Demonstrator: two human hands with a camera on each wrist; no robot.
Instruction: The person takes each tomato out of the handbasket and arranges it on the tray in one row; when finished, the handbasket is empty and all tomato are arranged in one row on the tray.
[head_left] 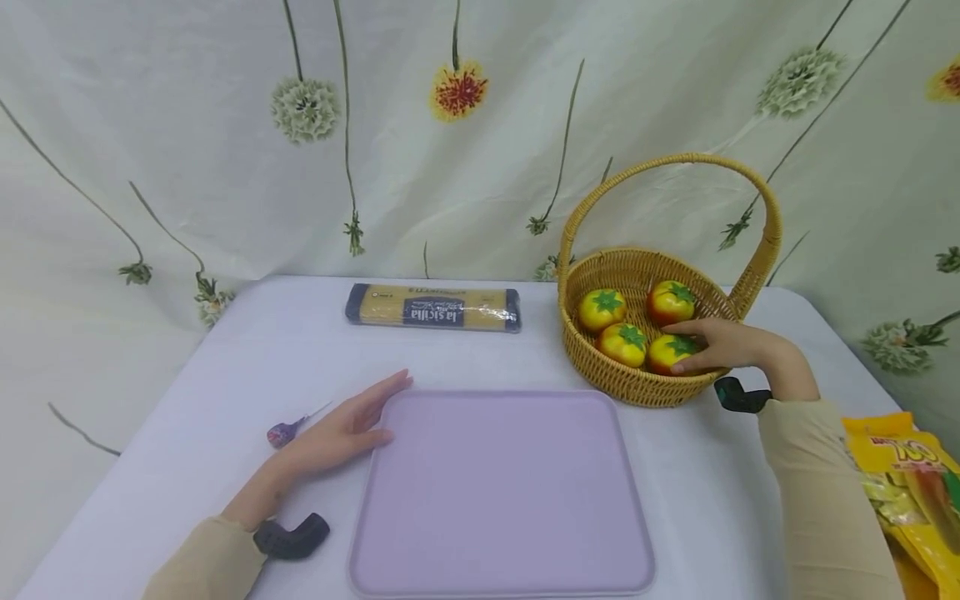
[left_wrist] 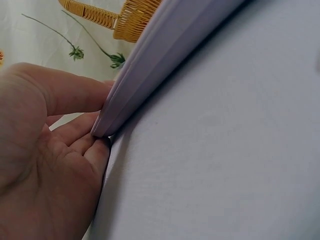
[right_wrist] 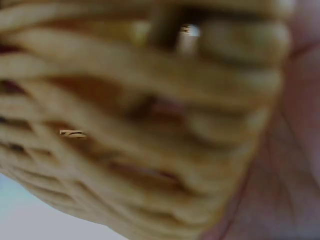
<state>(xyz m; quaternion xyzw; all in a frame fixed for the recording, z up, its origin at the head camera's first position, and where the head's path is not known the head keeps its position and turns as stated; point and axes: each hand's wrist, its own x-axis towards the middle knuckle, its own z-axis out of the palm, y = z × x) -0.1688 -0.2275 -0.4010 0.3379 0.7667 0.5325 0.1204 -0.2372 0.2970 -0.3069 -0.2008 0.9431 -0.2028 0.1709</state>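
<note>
A purple tray (head_left: 502, 492) lies on the white table. At its upper left corner is my left hand (head_left: 337, 433); in the left wrist view the thumb and fingers of that hand (left_wrist: 55, 145) touch the tray's rim (left_wrist: 135, 75). My right hand (head_left: 727, 346) reaches over the wicker basket's (head_left: 637, 392) right rim, its fingers around the lower right yellow-red fruit (head_left: 663, 357) with a green top. Three similar fruits (head_left: 602, 311) lie beside it. The right wrist view is filled by the basket's weave (right_wrist: 125, 110), with part of the palm (right_wrist: 280, 185) at the right edge.
A pasta package (head_left: 433, 307) lies at the table's back, left of the basket, whose tall handle (head_left: 675, 158) arches up. A wrapped lollipop (head_left: 283, 433) is beside my left hand. Yellow bags (head_left: 911, 492) are at the right edge, beside my right sleeve.
</note>
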